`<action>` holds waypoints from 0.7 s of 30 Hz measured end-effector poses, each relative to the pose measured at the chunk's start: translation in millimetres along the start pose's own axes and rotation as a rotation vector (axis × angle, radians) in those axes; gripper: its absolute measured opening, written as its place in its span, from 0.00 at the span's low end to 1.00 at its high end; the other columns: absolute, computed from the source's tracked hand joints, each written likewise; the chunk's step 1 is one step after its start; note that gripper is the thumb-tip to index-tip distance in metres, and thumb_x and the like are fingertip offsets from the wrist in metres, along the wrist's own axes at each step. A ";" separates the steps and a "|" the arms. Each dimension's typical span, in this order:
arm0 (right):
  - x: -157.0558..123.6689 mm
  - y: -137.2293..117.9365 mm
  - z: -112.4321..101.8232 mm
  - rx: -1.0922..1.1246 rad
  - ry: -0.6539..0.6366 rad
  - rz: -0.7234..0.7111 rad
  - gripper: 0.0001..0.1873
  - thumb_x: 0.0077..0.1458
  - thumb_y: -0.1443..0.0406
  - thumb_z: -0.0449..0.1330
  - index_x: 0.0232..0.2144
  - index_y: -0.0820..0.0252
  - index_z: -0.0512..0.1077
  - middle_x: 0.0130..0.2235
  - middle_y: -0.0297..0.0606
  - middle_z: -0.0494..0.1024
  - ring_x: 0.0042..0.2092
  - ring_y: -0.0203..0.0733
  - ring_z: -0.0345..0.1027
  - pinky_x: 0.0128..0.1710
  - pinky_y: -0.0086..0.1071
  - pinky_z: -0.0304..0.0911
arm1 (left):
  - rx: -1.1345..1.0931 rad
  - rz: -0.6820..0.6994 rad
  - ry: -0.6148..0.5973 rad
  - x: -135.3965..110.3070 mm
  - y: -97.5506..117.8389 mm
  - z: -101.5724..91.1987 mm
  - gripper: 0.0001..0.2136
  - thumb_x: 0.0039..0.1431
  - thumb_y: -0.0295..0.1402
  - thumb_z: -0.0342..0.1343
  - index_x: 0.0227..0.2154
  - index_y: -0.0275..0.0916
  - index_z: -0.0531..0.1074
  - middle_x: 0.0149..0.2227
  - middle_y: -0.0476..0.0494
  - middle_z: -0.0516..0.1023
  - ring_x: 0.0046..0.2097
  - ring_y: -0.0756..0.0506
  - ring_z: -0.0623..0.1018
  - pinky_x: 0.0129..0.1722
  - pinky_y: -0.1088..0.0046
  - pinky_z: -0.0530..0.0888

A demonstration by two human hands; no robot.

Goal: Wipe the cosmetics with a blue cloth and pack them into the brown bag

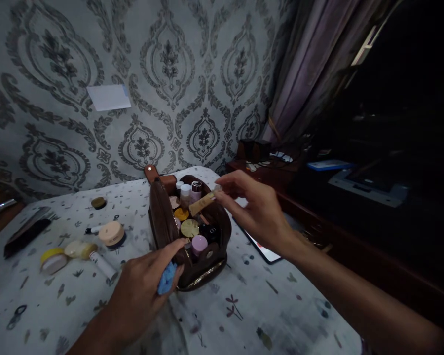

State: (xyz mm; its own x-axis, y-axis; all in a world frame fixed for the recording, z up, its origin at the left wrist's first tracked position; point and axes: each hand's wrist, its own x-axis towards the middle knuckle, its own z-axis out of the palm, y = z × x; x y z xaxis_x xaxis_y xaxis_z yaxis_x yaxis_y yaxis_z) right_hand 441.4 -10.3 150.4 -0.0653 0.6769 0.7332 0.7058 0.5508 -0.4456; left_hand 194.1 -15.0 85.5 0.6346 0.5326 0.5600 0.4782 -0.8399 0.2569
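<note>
A brown makeup bag [159,212] stands unzipped, packed with small bottles and jars, among them a pink-lidded jar [199,245] and a yellow-green round lid [190,228]. Between the thumb and fingers of my right hand [257,212] is a small tan cosmetic tube [202,202], tilted over the bag's opening. My left hand [144,281] is closed around a crumpled blue cloth [167,278]. Its forefinger reaches to the bag's near left edge, by the zip.
Left of the bag lie a beige round jar [111,233], a yellow-lidded jar [54,260], a white tube [102,265] and a dark brush [27,237]. A tablet [268,254] lies right of the bag. Patterned wallpaper [166,74] rises behind.
</note>
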 end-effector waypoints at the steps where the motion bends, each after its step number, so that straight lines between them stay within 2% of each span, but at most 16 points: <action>1: 5.2 4.5 5.1 -0.034 -0.056 -0.021 0.04 0.61 0.65 0.59 0.38 0.60 0.70 0.32 0.34 0.75 0.32 0.36 0.69 0.33 0.28 0.62 | -0.008 0.001 0.008 -0.1 0.0 0.9 0.17 0.68 0.35 0.47 0.58 0.42 0.63 0.37 0.46 0.83 0.30 0.49 0.82 0.26 0.78 0.75; 6: 21.6 19.6 24.7 -0.165 -0.302 -0.012 0.04 0.59 0.69 0.57 0.38 0.62 0.70 0.31 0.34 0.75 0.30 0.36 0.65 0.31 0.27 0.55 | -0.021 -0.009 -0.009 -1.3 -2.0 2.3 0.18 0.68 0.34 0.47 0.59 0.43 0.62 0.40 0.45 0.83 0.34 0.48 0.83 0.30 0.78 0.77; 10: 26.8 22.9 32.5 -0.286 -0.456 0.054 0.06 0.60 0.68 0.57 0.41 0.61 0.71 0.32 0.35 0.76 0.32 0.38 0.66 0.32 0.28 0.52 | -0.049 -0.018 -0.023 -3.1 -4.0 1.8 0.19 0.68 0.33 0.48 0.60 0.44 0.61 0.43 0.45 0.83 0.37 0.48 0.83 0.32 0.77 0.78; 15: 37.1 16.6 35.2 -0.425 -0.601 0.055 0.09 0.61 0.69 0.56 0.42 0.59 0.74 0.39 0.39 0.78 0.39 0.40 0.70 0.35 0.28 0.53 | -0.059 -0.015 -0.024 -4.2 -5.2 2.8 0.19 0.67 0.32 0.48 0.60 0.44 0.60 0.44 0.44 0.82 0.37 0.48 0.83 0.33 0.76 0.79; 21: 43.8 9.4 36.9 -0.605 -0.724 0.004 0.11 0.63 0.66 0.55 0.42 0.59 0.77 0.48 0.43 0.75 0.44 0.43 0.71 0.35 0.30 0.54 | -0.058 0.007 -0.014 -4.6 -5.8 3.8 0.20 0.68 0.33 0.47 0.61 0.42 0.60 0.44 0.42 0.83 0.36 0.48 0.83 0.32 0.76 0.79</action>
State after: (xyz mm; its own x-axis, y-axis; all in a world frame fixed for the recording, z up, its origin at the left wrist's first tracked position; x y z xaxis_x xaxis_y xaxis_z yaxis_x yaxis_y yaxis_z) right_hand 419.1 42.6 159.4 -0.3410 0.9289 0.1444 0.9400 0.3382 0.0437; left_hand 190.7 -12.2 78.5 0.6462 0.5281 0.5510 0.4385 -0.8478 0.2983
